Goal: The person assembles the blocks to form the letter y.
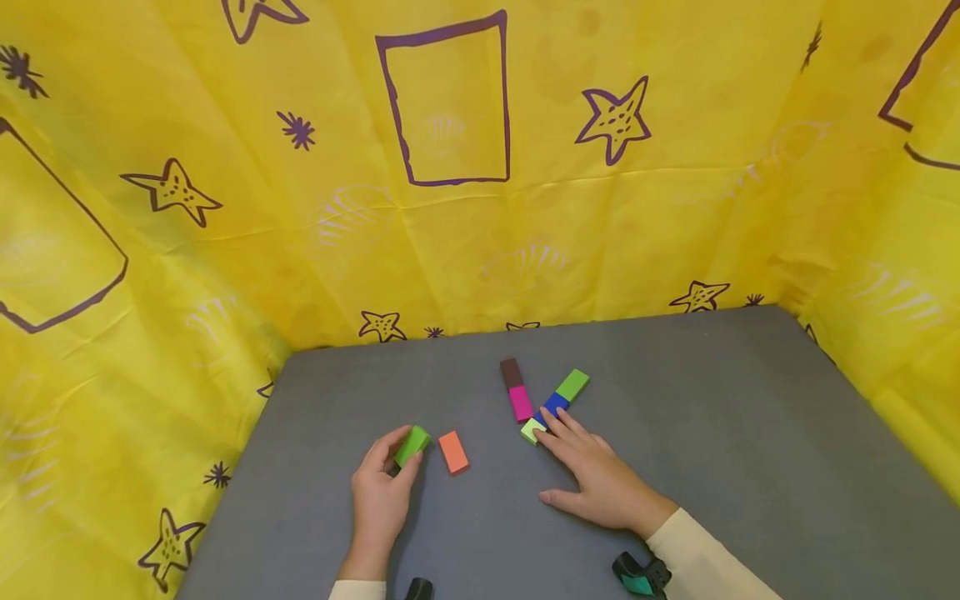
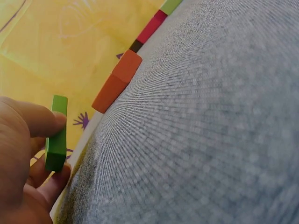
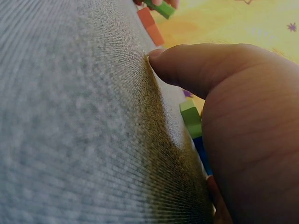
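Note:
My left hand (image 1: pixel 382 492) pinches a green block (image 1: pixel 412 447) between thumb and fingers; the left wrist view shows the same green block (image 2: pixel 56 135) tilted in the grip. Just right of it lies an orange block (image 1: pixel 453 452) on the grey table. My right hand (image 1: pixel 600 482) is spread, its fingertips touching a light green block (image 1: pixel 532 431) and a blue block (image 1: pixel 552 406). Those two line up with another green block (image 1: pixel 573 385) in a slanting row. Beside that row, a magenta block (image 1: pixel 520 404) and a dark brown block (image 1: pixel 510 372) lie end to end.
The grey tabletop (image 1: pixel 750 433) carries all the blocks. Yellow cloth (image 1: pixel 465 250) with purple drawings hangs along its back and sides. A black and teal wrist device (image 1: pixel 641 575) sits by the right sleeve, and a dark device (image 1: pixel 420 589) by the left one.

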A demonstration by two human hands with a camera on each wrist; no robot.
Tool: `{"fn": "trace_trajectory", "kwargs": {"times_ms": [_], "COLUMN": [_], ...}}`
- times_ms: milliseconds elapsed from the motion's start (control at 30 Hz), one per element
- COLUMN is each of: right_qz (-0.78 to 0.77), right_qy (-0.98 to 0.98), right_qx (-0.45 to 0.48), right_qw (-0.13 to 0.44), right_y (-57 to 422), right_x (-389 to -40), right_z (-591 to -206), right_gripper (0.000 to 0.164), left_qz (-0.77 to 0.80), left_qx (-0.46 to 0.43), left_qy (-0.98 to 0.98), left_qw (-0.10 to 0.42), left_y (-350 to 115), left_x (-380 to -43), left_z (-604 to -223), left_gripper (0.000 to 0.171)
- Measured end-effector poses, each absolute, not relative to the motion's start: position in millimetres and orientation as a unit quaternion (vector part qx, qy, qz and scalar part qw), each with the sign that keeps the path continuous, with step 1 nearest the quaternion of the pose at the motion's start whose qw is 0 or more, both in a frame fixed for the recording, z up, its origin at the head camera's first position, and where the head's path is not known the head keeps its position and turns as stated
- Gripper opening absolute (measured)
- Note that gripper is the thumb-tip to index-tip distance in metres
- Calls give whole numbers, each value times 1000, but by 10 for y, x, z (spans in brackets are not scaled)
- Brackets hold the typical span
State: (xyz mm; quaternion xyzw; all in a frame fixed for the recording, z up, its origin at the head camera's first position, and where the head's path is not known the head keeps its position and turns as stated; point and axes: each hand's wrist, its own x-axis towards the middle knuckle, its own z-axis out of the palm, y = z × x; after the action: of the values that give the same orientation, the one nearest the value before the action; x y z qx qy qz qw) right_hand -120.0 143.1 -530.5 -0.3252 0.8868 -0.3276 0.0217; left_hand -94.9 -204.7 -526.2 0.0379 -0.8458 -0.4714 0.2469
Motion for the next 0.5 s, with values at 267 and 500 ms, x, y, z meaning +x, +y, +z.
{"fn": "trace_trajectory", "kwargs": {"times_ms": [267, 500], "right_qz": [-331, -330], "right_qy": [885, 886], "right_qx": [-326, -327], "right_qw": [19, 16], "right_y": [1433, 1441], "right_x": [-1189, -1194], "right_z": [-5286, -5288], "right_gripper": [84, 85], "left_qz": [-552, -574], "left_qx": [75, 65], "left_qy": [-800, -788], "left_qw": [222, 213], "left_y": [-2023, -2010], "left_x": [-938, -944], "left_z": [-5219, -5214], "left_gripper": [37, 39]}}
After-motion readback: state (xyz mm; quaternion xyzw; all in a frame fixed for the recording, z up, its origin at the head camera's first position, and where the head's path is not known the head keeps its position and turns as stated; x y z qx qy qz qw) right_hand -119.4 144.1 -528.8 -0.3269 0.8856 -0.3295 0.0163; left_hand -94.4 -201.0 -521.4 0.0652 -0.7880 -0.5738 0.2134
